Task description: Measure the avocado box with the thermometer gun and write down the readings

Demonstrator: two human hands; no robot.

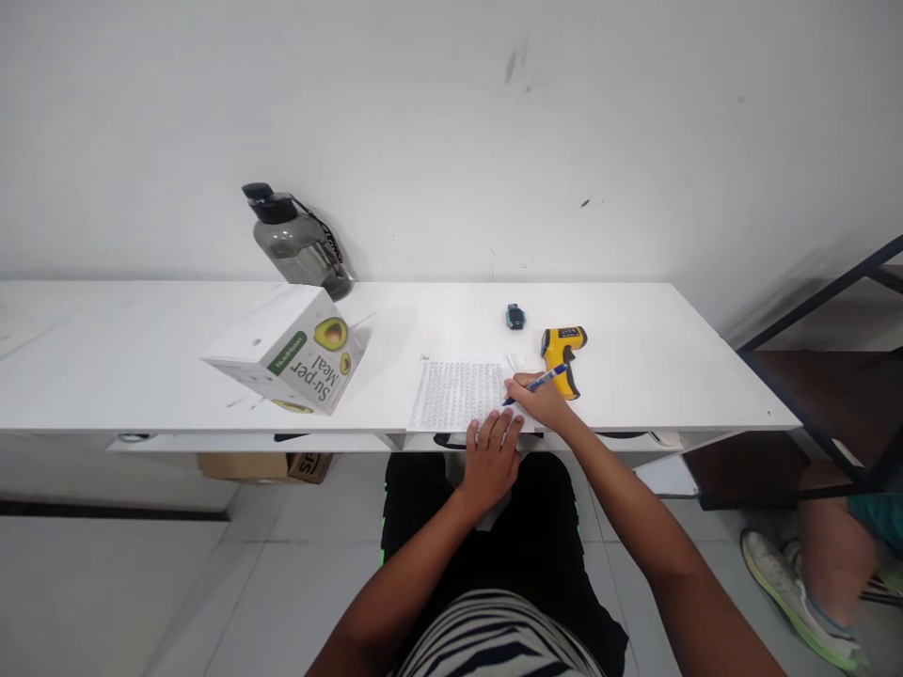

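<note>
A sheet of paper (pixel 451 390) covered in rows of small handwritten marks lies at the front edge of the white desk (pixel 635 367). My right hand (pixel 542 402) grips a blue pen (pixel 548 376), its tip low over the right side of the sheet. Flat across the sheet's lower right edge rests my left hand (pixel 492 456), fingers stretched out and holding nothing. Just beyond my right hand is a yellow and black infrared thermometer gun (pixel 562 355). A small dark watch-like device (pixel 514 318) sits farther back.
At the left stand a white "Su-per Meal" box (pixel 310 362) and a grey bottle (pixel 300 246) near the wall. Below the desk is a cardboard box (pixel 261 466). A dark metal frame (pixel 818 301) and another person's leg and shoe (pixel 797 592) are at the right.
</note>
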